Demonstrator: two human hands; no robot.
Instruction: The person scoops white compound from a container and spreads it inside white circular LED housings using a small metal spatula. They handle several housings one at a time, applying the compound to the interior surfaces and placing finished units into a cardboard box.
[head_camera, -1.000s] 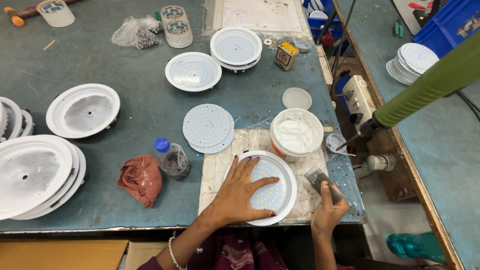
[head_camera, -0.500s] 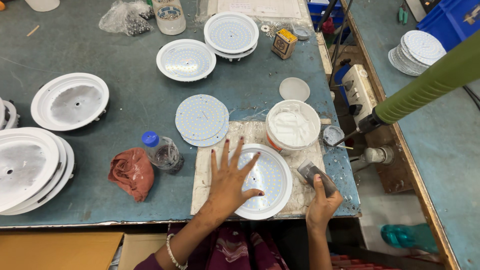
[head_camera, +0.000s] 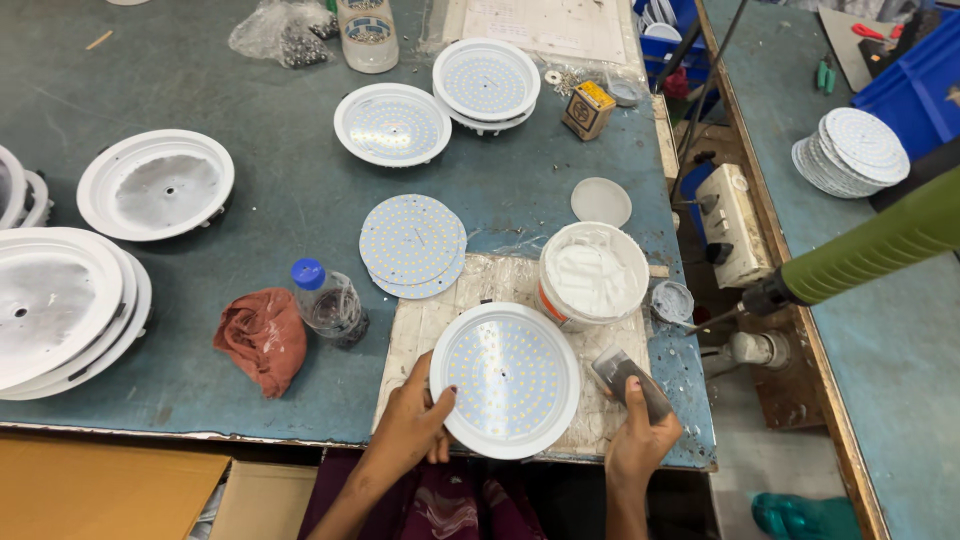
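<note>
A round white lamp housing with a dotted LED disc (head_camera: 508, 378) lies on a smeared white board (head_camera: 420, 320) at the near table edge. My left hand (head_camera: 412, 425) grips its left rim, thumb over the edge. My right hand (head_camera: 640, 432) holds a small grey scraper (head_camera: 630, 381) just right of the housing. Behind it stands an open white tub of white paste (head_camera: 593, 273), with its flat lid (head_camera: 601, 202) lying further back.
A stack of loose LED discs (head_camera: 412, 245), a blue-capped bottle (head_camera: 326, 302) and a red rag (head_camera: 264, 338) lie left of the board. Empty white housings (head_camera: 155, 185) (head_camera: 50, 305) sit far left, fitted ones (head_camera: 392, 123) (head_camera: 486, 80) behind. A green power tool (head_camera: 880, 245) hangs right.
My left hand has slid off the top of the LED disc to the housing's left rim. The right hand with the scraper has stayed beside it.
</note>
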